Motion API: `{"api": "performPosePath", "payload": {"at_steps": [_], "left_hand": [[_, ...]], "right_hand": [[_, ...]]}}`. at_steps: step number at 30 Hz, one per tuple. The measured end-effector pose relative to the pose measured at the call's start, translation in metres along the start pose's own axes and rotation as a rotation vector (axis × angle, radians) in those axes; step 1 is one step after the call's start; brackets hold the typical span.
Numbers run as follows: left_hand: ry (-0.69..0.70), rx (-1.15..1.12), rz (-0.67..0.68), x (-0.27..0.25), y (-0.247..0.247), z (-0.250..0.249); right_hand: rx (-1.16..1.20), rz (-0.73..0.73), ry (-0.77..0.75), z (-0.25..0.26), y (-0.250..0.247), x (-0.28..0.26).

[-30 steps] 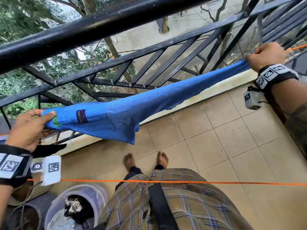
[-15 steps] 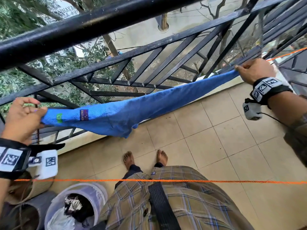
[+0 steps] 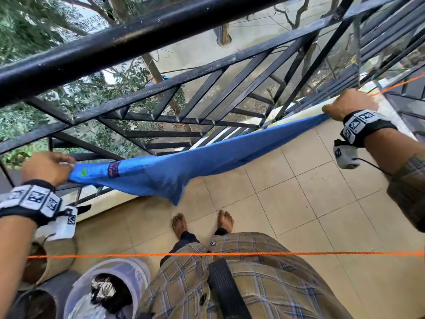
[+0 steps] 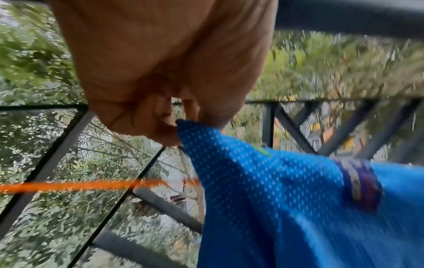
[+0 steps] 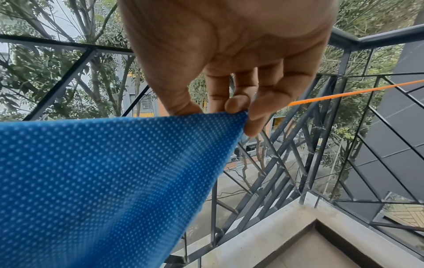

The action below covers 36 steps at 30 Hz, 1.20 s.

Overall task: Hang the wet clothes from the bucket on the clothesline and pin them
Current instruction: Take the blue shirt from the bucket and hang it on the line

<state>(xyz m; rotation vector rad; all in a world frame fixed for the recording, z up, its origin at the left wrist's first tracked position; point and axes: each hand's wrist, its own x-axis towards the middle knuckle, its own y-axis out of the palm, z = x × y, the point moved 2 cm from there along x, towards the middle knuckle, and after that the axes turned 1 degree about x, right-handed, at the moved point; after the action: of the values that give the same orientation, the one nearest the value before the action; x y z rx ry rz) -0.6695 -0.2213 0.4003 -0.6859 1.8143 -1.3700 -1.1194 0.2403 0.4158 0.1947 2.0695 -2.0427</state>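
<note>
On the balcony, my left hand and right hand each pinch a corner of the wet blue cloth, stretched long between them, sagging mid-span beside the railing. One orange clothesline runs parallel, nearer my body; another strand passes by my right hand. The bucket stands by my left foot.

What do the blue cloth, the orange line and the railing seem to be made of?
Blue cloth: probably a synthetic knit, judging by its regular grid of tiny pale dots. Orange line: looks like twisted plastic rope, with a faint spiral along it and a very bright colour. Railing: apparently painted metal, dark with a slight sheen and small scuffs.
</note>
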Motion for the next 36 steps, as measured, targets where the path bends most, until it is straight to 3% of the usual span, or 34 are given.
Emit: {"api": "performPosePath", "payload": {"at_steps": [1,2,3,4,7,12,16,19,21,24,29,36], "left_hand": [[-0.081,0.151,-0.06,0.033,0.002,0.069],[-0.168,-0.014,0.013,0.053,-0.05,0.184],[-0.207,-0.014,0.012,0.039,0.01,0.131],[-0.281,-0.049,0.046,0.04,0.002,0.139],[-0.153,-0.07,0.153,0.046,0.021,0.144],[0.02,-0.079,0.259,0.009,-0.009,0.104],[0.1,-0.006,0.252,0.006,-0.019,0.11],[0.232,0.19,0.141,-0.002,-0.027,0.087],[0.321,0.31,0.097,-0.006,-0.031,0.069],[0.362,0.389,0.164,-0.01,-0.028,0.042],[0.375,0.621,0.223,-0.008,-0.022,0.015],[0.337,0.737,0.232,-0.007,-0.056,0.077]], "right_hand": [[-0.007,0.007,0.002,0.001,0.0,0.0],[-0.013,0.012,0.0,0.001,0.0,0.0],[-0.016,0.014,-0.003,0.001,-0.001,0.001],[-0.016,0.017,-0.009,0.001,0.0,0.003],[-0.016,0.021,-0.013,0.001,0.003,0.008],[0.055,-0.054,-0.043,0.017,-0.01,-0.005],[0.119,-0.177,-0.141,0.022,-0.016,-0.014],[0.165,-0.21,-0.318,0.027,-0.01,-0.023],[0.193,-0.21,-0.521,0.039,-0.003,-0.037],[0.12,-0.141,-0.752,0.069,0.008,-0.066],[-0.072,-0.027,-0.727,0.107,0.029,-0.09],[-0.009,0.034,-0.683,0.149,0.041,-0.12]]}}
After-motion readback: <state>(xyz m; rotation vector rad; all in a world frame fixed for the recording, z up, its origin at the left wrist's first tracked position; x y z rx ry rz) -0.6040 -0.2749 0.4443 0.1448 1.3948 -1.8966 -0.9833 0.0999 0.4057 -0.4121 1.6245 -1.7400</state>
